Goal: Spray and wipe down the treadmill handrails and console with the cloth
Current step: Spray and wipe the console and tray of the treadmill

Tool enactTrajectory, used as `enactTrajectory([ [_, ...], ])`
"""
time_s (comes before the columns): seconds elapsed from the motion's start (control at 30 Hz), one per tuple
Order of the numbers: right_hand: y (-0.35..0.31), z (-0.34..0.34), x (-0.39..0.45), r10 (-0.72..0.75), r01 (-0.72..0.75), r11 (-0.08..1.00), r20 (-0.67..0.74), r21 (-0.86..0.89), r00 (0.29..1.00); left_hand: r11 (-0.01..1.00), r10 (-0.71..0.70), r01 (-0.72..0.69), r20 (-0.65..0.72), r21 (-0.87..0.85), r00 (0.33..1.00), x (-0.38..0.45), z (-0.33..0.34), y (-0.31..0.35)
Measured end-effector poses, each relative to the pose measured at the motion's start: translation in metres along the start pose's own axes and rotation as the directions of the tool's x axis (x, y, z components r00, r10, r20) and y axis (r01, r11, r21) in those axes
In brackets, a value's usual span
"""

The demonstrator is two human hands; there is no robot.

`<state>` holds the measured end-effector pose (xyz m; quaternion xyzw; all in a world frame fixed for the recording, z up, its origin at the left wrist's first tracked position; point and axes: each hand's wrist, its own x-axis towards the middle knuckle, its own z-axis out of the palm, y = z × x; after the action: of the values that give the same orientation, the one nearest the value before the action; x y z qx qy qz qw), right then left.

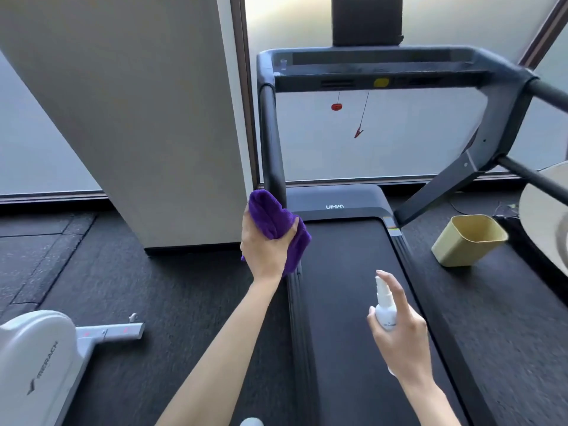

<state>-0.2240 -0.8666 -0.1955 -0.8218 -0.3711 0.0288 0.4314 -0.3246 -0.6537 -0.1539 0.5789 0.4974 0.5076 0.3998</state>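
A dark grey treadmill stands ahead, its console (381, 72) spanning the top and its black belt (353, 302) running toward me. My left hand (264, 247) is closed around a bunched purple cloth (270, 219), pressed against the lower end of the left handrail (270, 133). My right hand (399, 330) grips a small white spray bottle (384, 309) over the belt, index finger on the nozzle top. The right handrail (504, 96) slopes down at the right. A red safety clip (358, 133) hangs on a cord from the console.
A wide beige pillar (138, 118) stands close to the left of the treadmill. A yellow-green bin (467, 241) sits on the floor at the right, beside a pale round object (547, 222). A white exercise machine (40, 358) is at the lower left. Frosted windows lie behind.
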Motion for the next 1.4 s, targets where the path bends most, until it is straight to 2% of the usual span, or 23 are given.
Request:
enactTrajectory([
  [0.17, 0.015, -0.012, 0.007, 0.021, -0.021, 1.000, -0.012, -0.015, 1.000, 0.996, 0.031, -0.021, -0.103, 0.088, 0.994, 0.004, 0.008, 0.013],
  [0.37, 0.023, -0.012, 0.022, 0.033, -0.033, 0.999, -0.003, -0.040, 0.999, 0.979, 0.112, -0.096, -0.080, 0.182, 0.990, 0.018, 0.006, 0.030],
  [0.47, 0.020, -0.006, 0.041, 0.008, -0.008, 0.999, -0.010, -0.035, 1.000, 0.932, 0.170, -0.161, 0.000, 0.324, 0.985, 0.057, 0.007, 0.052],
  [0.53, 0.015, 0.001, 0.058, -0.018, 0.017, 0.999, -0.029, -0.040, 0.999, 0.904, 0.100, -0.139, 0.114, 0.405, 0.988, 0.094, 0.011, 0.065],
  [0.6, 0.005, 0.010, 0.078, -0.040, 0.039, 0.999, -0.042, -0.026, 0.998, 0.913, -0.041, -0.050, 0.214, 0.404, 0.976, 0.125, 0.017, 0.076],
  [0.67, -0.008, 0.019, 0.102, -0.069, 0.068, 0.998, -0.053, -0.014, 0.996, 0.916, -0.156, 0.030, 0.287, 0.399, 0.945, 0.146, 0.023, 0.080],
  [0.73, -0.021, 0.027, 0.125, -0.103, 0.102, 0.995, -0.064, -0.021, 0.993, 0.904, -0.200, 0.044, 0.331, 0.425, 0.922, 0.155, 0.028, 0.080],
  [0.93, -0.053, 0.047, 0.181, -0.159, 0.157, 0.987, -0.099, -0.027, 0.982, 0.882, -0.203, 0.014, 0.352, 0.472, 0.914, 0.175, 0.038, 0.081],
  [1.17, -0.061, 0.061, 0.226, -0.197, 0.197, 0.980, -0.062, 0.006, 0.978, 0.835, -0.194, -0.017, 0.324, 0.550, 0.926, 0.206, 0.061, 0.088],
  [1.27, -0.057, 0.070, 0.252, -0.211, 0.212, 0.976, -0.040, 0.046, 0.977, 0.816, -0.193, -0.018, 0.302, 0.577, 0.934, 0.221, 0.072, 0.087],
  [1.4, -0.051, 0.084, 0.298, -0.267, 0.262, 0.954, 0.017, 0.148, 0.963, 0.738, -0.152, -0.069, 0.264, 0.672, 0.953, 0.233, 0.082, 0.081],
])
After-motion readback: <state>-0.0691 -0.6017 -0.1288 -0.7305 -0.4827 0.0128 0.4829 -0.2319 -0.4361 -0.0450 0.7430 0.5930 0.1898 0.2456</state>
